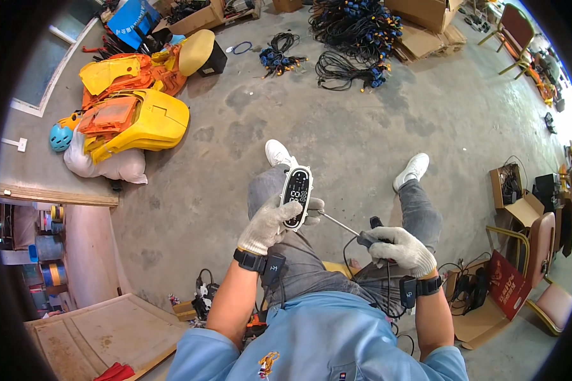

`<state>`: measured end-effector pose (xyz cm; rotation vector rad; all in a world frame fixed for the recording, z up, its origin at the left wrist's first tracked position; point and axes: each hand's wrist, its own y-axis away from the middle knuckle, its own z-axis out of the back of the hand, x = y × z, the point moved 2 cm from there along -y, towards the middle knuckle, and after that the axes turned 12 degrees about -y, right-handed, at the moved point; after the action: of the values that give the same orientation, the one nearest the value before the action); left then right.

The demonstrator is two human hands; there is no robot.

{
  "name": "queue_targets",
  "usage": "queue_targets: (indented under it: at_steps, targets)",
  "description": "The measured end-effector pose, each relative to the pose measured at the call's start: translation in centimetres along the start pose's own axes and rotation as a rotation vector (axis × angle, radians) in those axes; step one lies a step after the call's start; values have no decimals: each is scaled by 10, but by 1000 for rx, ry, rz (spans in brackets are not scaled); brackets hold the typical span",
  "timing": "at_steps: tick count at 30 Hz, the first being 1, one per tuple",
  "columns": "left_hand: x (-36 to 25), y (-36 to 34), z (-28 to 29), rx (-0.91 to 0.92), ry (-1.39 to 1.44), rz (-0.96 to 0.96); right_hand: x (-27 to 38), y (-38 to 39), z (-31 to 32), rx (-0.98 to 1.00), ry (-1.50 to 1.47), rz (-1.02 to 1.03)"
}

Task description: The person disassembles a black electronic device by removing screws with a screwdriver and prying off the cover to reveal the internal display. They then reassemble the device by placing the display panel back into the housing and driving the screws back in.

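1. With the unit [297, 190] as the middle of my clock, a small cable bundle [279, 60] lies far off at 12 and a large cable heap [356, 28] near 1.
2. At 10 sit yellow and orange shells [162, 120], leaning on a white sack [111, 164]; a blue helmet [60, 137] is just beside them, nearer 9.
3. A chair [518, 32] stands far out at 2, an open carton [499, 188] at 3, a red flap [507, 286] at 4, and a wooden board [98, 330] at 8.
4. Close in, my white shoes [276, 152] are at 11 and between 2 and 3. A black cord [389, 279] hangs over my lap between 4 and 5, by my right wrist.
5. The unit is up over my left leg, long and round-ended: white rim with small tabs, black face, pale digits and icons. My thumb covers part of its lower face.
6. My gloved left hand [273, 221], at 7, pinches it, thumb in front, fingers behind, fingertips showing past its right edge.
7. My gloved right hand [401, 249], at 4, has its fingers curled round the screwdriver [342, 223]. The tip is just beside my left fingertips; I cannot tell whether it touches.
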<state>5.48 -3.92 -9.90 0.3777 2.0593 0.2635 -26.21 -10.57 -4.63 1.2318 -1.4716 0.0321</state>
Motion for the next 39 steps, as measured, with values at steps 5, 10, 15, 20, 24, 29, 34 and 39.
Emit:
queue_targets:
  at_steps: [5, 10, 15, 20, 24, 29, 34, 39]
  targets:
    - [7, -3, 3, -21, 19, 19, -9, -2, 5, -14, -41, -7]
    - [10, -22, -6, -147, 2, 102, -15, -7, 23, -83, -331, 150]
    - [39, -95, -21, -109, -156, 243, -49, -91, 87, -456, -668, 222]
    - [108, -159, 4, -177, -335, 450, -105, -185, 149, -736, -594, 276]
    - [146, -181, 27, -256, -258, 542, -189, -229, 171, -1099, -391, -56]
    - [174, -197, 45, -331, -261, 683, -324, -251, 176, -1203, -167, -417]
    - [190, -206, 51, -345, -225, 756, -388, -243, 188, -1326, -588, -51]
    - [194, -217, 48, -338, -212, 811, -413, -251, 213, -1434, -706, -491]
